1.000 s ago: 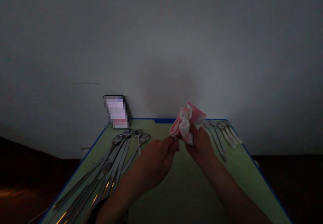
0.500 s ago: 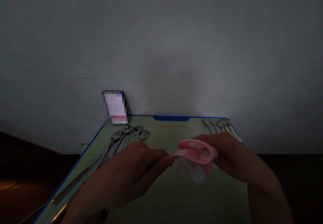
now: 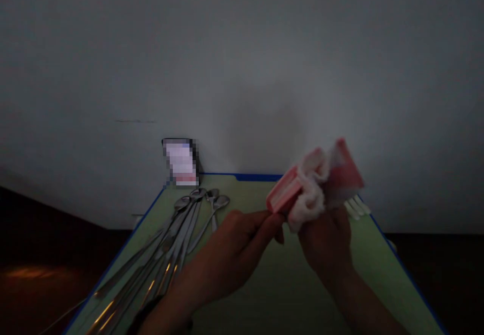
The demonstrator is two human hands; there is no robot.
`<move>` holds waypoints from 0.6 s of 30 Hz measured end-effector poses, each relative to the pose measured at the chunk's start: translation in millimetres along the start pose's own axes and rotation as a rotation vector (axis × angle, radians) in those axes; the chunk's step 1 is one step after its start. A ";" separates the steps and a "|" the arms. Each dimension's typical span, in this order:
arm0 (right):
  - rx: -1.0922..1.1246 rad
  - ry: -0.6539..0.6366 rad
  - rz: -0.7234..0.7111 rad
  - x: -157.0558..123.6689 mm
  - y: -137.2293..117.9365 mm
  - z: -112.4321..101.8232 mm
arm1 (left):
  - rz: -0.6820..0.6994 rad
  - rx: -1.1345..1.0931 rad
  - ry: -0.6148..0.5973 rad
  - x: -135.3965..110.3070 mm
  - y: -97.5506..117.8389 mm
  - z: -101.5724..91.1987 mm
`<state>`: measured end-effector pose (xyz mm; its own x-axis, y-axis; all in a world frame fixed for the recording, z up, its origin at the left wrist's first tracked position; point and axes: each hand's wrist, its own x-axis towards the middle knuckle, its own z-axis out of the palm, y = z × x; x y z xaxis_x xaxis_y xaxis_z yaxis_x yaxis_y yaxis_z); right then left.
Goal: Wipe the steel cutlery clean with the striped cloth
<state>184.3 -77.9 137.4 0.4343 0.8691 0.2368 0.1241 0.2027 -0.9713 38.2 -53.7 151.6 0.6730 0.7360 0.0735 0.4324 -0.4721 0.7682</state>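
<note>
A pink-and-white cloth (image 3: 308, 189) is bunched up in front of me, above the table. My right hand (image 3: 327, 239) is closed around its lower part, and a loose corner sticks up to the right. My left hand (image 3: 245, 239) pinches at the cloth's lower left edge, with thumb and fingers pressed together. Whether anything lies inside the folds is hidden. Several long-handled metal spoons (image 3: 177, 244) lie in a loose pile left of my left hand and forearm. White handles (image 3: 357, 206) of other spoons show to the right, just beyond my right hand.
The pale green table (image 3: 249, 294) has a blue rim and stands against a grey wall (image 3: 242, 63). A phone (image 3: 181, 161) with a lit, blurred screen leans on the wall at the back left corner. The room is dim.
My right hand has turned and risen, and the cloth has gone from a hanging loop to a bunched shape held higher. My left hand has shifted right with it. The view has moved slightly.
</note>
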 end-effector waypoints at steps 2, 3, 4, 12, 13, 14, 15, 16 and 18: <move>-0.040 -0.203 -0.057 10.2 0.5 -10.7 | -0.026 0.136 0.000 -3.1 -5.9 -15.0; -0.101 -0.353 -0.102 14.9 -0.3 -18.5 | -0.021 0.190 -0.018 -6.0 -8.6 -22.4; -0.179 -0.500 -0.129 18.8 -1.8 -27.1 | -0.017 0.234 -0.045 -9.5 -10.8 -29.0; -0.627 -0.946 -0.148 15.8 -18.4 -55.4 | 0.076 0.343 -0.127 -27.9 -4.4 -41.0; -0.653 -0.939 -0.155 14.7 -19.1 -53.8 | 0.083 0.320 -0.110 -28.3 -3.6 -41.1; -0.667 -0.932 -0.158 14.1 -19.5 -52.3 | 0.088 0.291 -0.091 -28.8 -3.2 -41.6; -0.674 -0.924 -0.161 14.0 -19.6 -51.3 | 0.090 0.258 -0.067 -29.3 -3.3 -42.3; -0.671 -0.917 -0.168 14.3 -19.4 -50.9 | 0.089 0.218 -0.035 -29.8 -3.6 -43.0; -0.636 -0.892 -0.213 15.5 -18.8 -51.7 | 0.066 0.111 0.099 -30.0 -4.4 -43.5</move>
<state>234.8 -91.6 160.3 -0.4146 0.9086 0.0500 0.6646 0.3399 -0.6654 -10.0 -52.6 173.7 0.6422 0.7430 0.1885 0.4565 -0.5682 0.6847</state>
